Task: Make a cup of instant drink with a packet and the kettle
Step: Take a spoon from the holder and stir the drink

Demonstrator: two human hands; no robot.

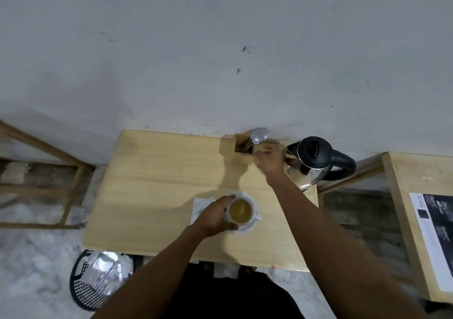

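A white cup [254, 209] full of yellowish-brown drink stands on a white saucer [248, 229] near the middle of the wooden table [159, 184]. My left hand [215, 217] wraps around the cup's left side. My right hand [268, 159] reaches to the back of the table, its fingers at the right side of a wooden cutlery holder [241, 158] with spoons and a fork [258, 136] sticking out. The hand is blurred and its grip is unclear. A steel kettle [313, 157] with a black lid and handle stands just right of that hand.
A white mat [199, 208] lies under the saucer's left side. A black mesh bin [90, 287] with silvery wrappers sits on the floor at front left. A second table [416, 196] with a printed sheet [436, 233] stands right. A wooden frame [49, 152] stands left.
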